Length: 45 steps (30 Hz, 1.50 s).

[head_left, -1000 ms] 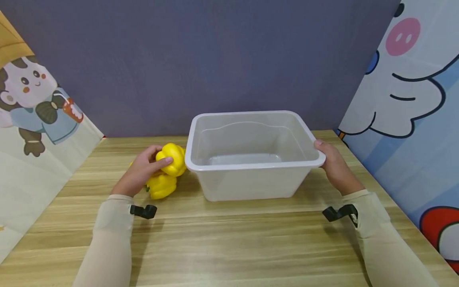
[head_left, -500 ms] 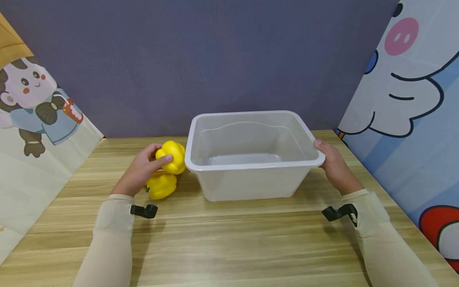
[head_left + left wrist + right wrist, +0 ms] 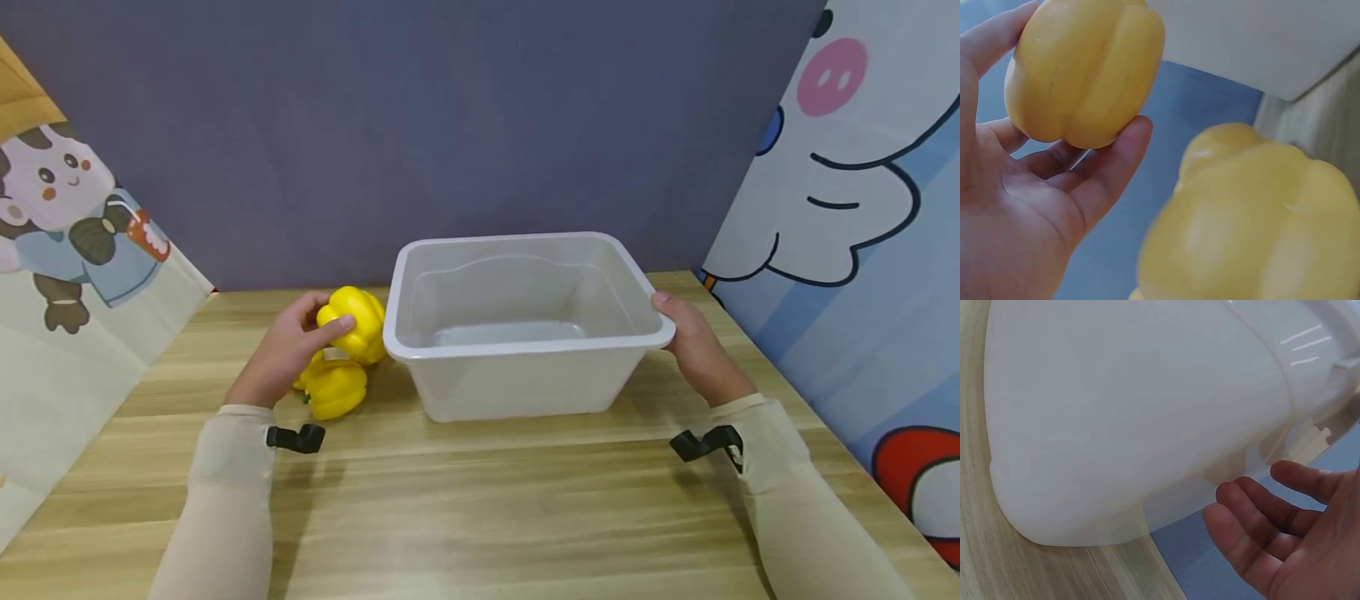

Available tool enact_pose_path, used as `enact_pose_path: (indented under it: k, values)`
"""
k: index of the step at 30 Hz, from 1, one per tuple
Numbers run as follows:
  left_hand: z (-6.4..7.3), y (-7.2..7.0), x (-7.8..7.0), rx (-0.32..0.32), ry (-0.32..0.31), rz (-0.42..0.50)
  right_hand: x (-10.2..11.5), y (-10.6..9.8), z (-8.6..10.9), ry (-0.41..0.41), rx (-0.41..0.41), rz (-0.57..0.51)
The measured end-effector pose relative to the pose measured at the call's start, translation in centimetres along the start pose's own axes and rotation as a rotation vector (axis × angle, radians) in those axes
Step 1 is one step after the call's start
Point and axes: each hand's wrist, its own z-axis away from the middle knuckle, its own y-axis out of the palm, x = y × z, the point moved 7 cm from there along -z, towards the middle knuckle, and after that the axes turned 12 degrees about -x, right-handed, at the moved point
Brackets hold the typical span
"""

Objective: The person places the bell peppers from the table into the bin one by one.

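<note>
My left hand holds a yellow bell pepper between thumb and fingers, close beside the left end of a light grey plastic bin. The left wrist view shows this bell pepper in the fingers, with more yellow peppers close by. Under the held one, another yellow bell pepper lies on the table, and part of a further one shows behind it. At the bin's right end my right hand grips the rim, thumb on top. Its curled fingers show beneath the rim in the right wrist view.
The bin stands upright on the wood-grain table, and its visible inside holds nothing. A dark grey-blue wall rises behind the table. Panels with cartoon prints flank both sides. Each wrist carries a black bracket.
My left hand has raised the bell pepper slightly, away from the one below. The right hand keeps its grip on the bin. The whole head view has shifted a little.
</note>
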Motion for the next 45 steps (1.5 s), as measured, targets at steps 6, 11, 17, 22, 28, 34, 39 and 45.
enact_pose_path:
  k: [6, 11, 17, 22, 28, 34, 39, 45]
  values:
    - [-0.2, -0.4, -0.3, -0.009, 0.004, 0.042, -0.1, 0.1, 0.1, -0.009, 0.004, -0.005]
    - [-0.4, -0.3, -1.0, -0.019, 0.008, 0.062, -0.2, 0.1, 0.1, -0.005, -0.002, -0.016]
    - [-0.6, -0.4, -1.7, -0.042, 0.028, 0.098, -0.1, 0.1, 0.1, -0.008, -0.009, -0.067]
    - [-0.4, -1.1, -2.0, -0.071, 0.049, 0.118, 0.0, 0.1, 0.0, -0.013, -0.006, -0.067]
    - [-0.2, -1.2, -2.7, -0.084, 0.066, 0.136, 0.0, 0.0, 0.1, -0.010, -0.015, -0.047]
    - [-0.2, -1.0, -3.4, -0.123, 0.052, 0.205, -0.2, 0.1, 0.1, -0.003, -0.012, -0.038]
    - [-0.5, -0.7, -4.1, -0.168, 0.045, 0.285, -0.3, 0.0, 0.0, -0.003, -0.009, -0.052]
    - [-0.6, -0.4, -4.8, -0.190, 0.055, 0.350, -0.3, -0.1, 0.0, 0.000, -0.014, -0.054]
